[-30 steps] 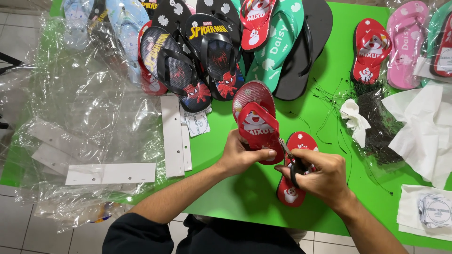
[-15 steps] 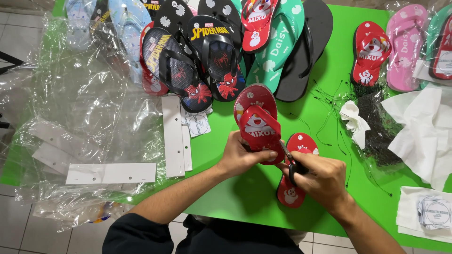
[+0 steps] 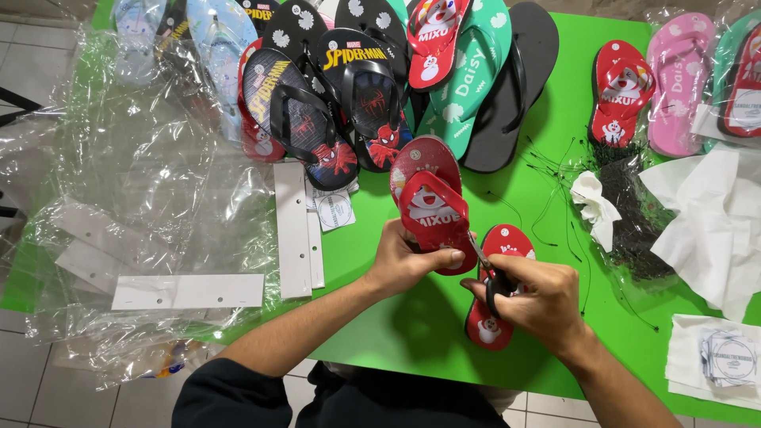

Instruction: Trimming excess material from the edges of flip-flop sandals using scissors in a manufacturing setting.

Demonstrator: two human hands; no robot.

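My left hand (image 3: 408,257) grips a small red flip-flop (image 3: 432,208) by its near end, holding it tilted above the green table (image 3: 396,333). My right hand (image 3: 535,297) holds black-handled scissors (image 3: 490,273) whose tip points at the sandal's lower right edge. A second small red flip-flop (image 3: 493,325) lies flat on the table beneath my right hand, partly hidden by it.
Several flip-flops lie along the far edge: black ones (image 3: 357,95), a green one (image 3: 468,79), red (image 3: 620,91) and pink (image 3: 680,79). Clear plastic bags (image 3: 135,182) and white card strips (image 3: 293,230) cover the left. Black ties (image 3: 630,206), white paper (image 3: 713,222) and round tags (image 3: 725,357) lie right.
The hands, sandal and scissors have stayed almost still; the held flip-flop sits slightly lower and closer to the scissors.
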